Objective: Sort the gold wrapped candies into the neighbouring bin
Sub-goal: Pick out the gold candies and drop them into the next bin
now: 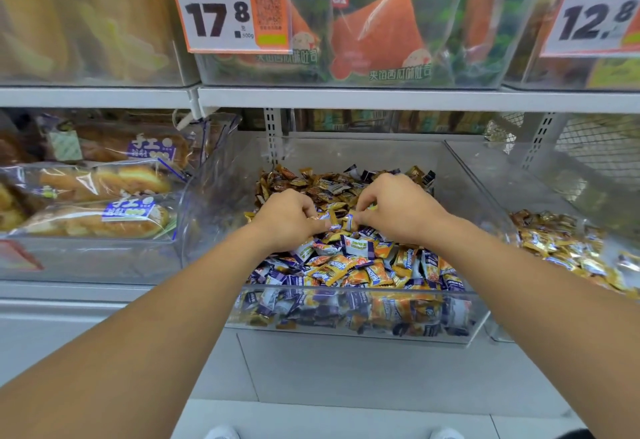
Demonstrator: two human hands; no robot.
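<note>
So both hands are down in the clear middle bin (460,175), right in the pile of mixed candies (363,262). The left hand (289,218) has its fingers curled in, and there's a bit of shiny gold wrapper poking out between them, so it looks like it's holding a gold wrapped candy (314,217), though I can't see how many. The right hand (398,208) is just beside it, fingertips bunched and pinching at the wrappers where the two hands almost meet; which exact piece it has I can't tell, it's all a jumble there.

Around the hands the pile splits a bit: behind them, toward the back of the bin, it's mostly brown and gold wrappers (311,184), and in front of them, closer to the person, it's mostly purple, white and orange ones.

The neighbouring bin (540,175) sits off to the right of the right hand, and it already has a heap of gold candies (568,248) in it. To the left of the left hand there's another clear bin with bagged bread rolls (93,196). Above the hands is a shelf (346,99) with packaged snacks and two orange price tags, one reading 17.8 (228,9) and one 12.8 (599,12).
</note>
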